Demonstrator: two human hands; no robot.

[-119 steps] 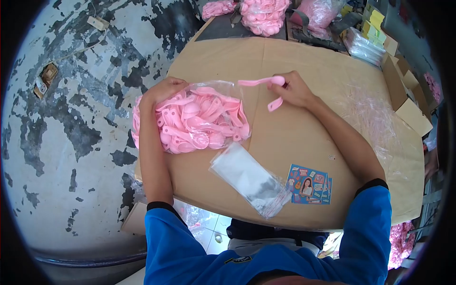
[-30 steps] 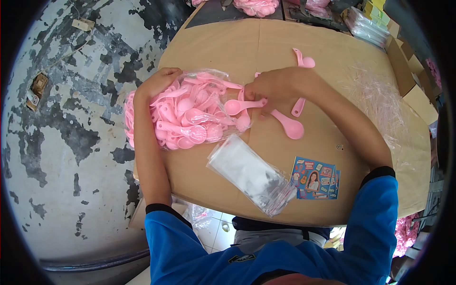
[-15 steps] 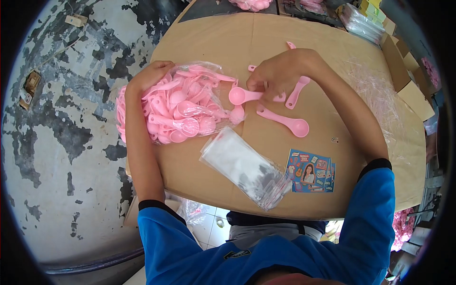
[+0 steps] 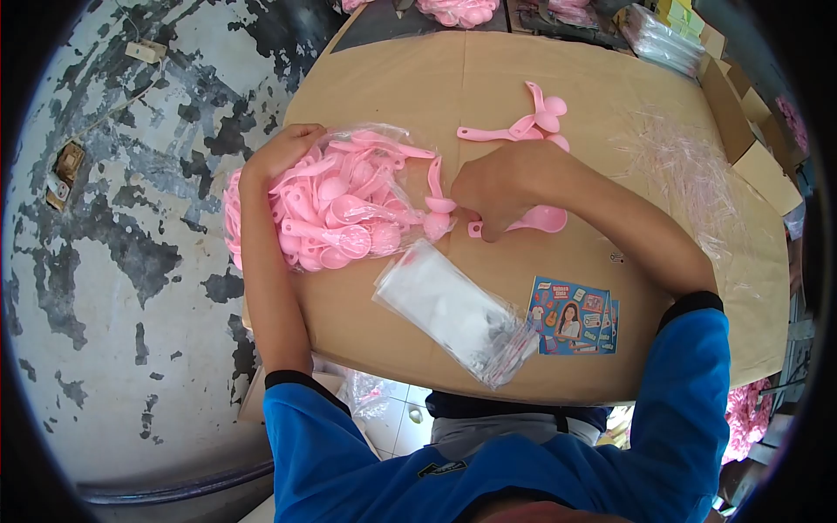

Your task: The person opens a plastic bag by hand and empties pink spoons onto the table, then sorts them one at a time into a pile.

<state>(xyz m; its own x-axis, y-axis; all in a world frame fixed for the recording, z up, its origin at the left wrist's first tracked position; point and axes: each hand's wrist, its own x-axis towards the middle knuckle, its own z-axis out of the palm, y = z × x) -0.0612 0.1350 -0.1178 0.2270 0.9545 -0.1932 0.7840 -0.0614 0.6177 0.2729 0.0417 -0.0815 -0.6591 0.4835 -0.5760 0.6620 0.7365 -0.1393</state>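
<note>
A clear plastic bag (image 4: 397, 187) full of pink measuring spoons (image 4: 349, 209) lies on the table's left side. My left hand (image 4: 286, 152) is curled over the bag's far left edge, closed on the plastic. My right hand (image 4: 499, 186) hangs palm down right of the bag, fingers bent downward; their tips are partly hidden. Beneath it lies a loose pink spoon (image 4: 547, 219), its handle end by the index finger. Another spoon (image 4: 439, 205) stands out at the bag's mouth, close to my right knuckles. Beyond the hand, several spoons (image 4: 490, 134) lie loosely together.
Clear plastic pouches (image 4: 453, 305) lie near the table's front edge, beside blue printed cards (image 4: 571, 315). Crumpled clear wrap (image 4: 684, 174) covers part of the right side. An open cardboard box (image 4: 750, 131) and stacked plastic packs (image 4: 660, 42) stand at the back right.
My right hand has moved toward me and now covers part of the nearest loose spoon. The spoons behind it show more fully. My left hand keeps its place on the bag.
</note>
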